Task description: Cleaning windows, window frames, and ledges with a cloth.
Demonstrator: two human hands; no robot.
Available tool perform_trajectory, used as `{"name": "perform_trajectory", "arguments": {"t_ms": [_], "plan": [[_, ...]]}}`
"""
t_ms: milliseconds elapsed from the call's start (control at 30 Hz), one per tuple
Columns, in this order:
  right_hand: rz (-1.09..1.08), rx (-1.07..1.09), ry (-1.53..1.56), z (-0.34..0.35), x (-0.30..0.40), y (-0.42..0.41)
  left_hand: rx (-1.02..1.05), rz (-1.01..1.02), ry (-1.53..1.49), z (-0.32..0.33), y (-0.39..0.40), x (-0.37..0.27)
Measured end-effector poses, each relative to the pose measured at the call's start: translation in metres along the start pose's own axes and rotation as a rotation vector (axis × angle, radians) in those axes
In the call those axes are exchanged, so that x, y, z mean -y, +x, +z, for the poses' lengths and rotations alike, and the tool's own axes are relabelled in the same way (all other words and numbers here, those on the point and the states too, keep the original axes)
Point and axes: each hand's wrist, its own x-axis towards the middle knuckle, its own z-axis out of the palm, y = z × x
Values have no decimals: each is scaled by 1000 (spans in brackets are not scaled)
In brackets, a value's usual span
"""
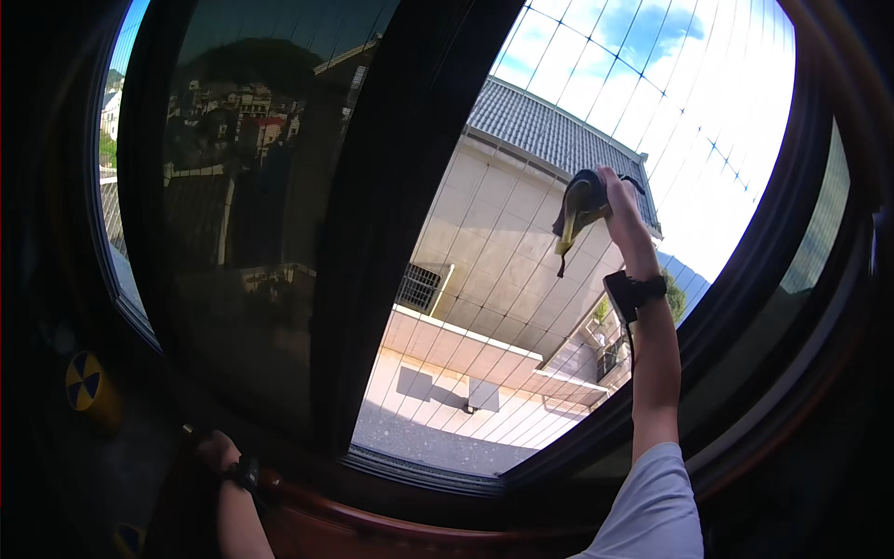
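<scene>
My right hand [612, 192] is raised in front of the window's bright opening, with a dark and yellowish cloth [581, 204] hanging from it. A black band with a small device [632, 290] is strapped round that wrist. Low on the left, in shadow, my left hand [218, 451] is closed near a small dark object with a light tip [187, 427]; what it is, and whether the hand grips it, is too dark to tell. This wrist wears a black band too.
A dark window frame [377, 209] and tinted pane [258, 230] stand left of the opening. Thin wires [503, 279] cross it outside. A reddish wooden sill [363, 520] runs below. A yellow cylinder with a blue-and-yellow end [85, 381] is at the far left.
</scene>
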Motion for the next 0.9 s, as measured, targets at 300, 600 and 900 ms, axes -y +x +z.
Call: {"name": "perform_trajectory", "arguments": {"t_ms": [300, 600, 900], "plan": [[-166, -352, -420, 12, 125, 192, -286, -30, 17, 17, 12, 20], [-187, -726, -880, 87, 14, 167, -69, -19, 334, -25, -25, -18], [-273, -767, -1005, 50, -29, 160, 31, 16, 312, 5, -37, -28]]}}
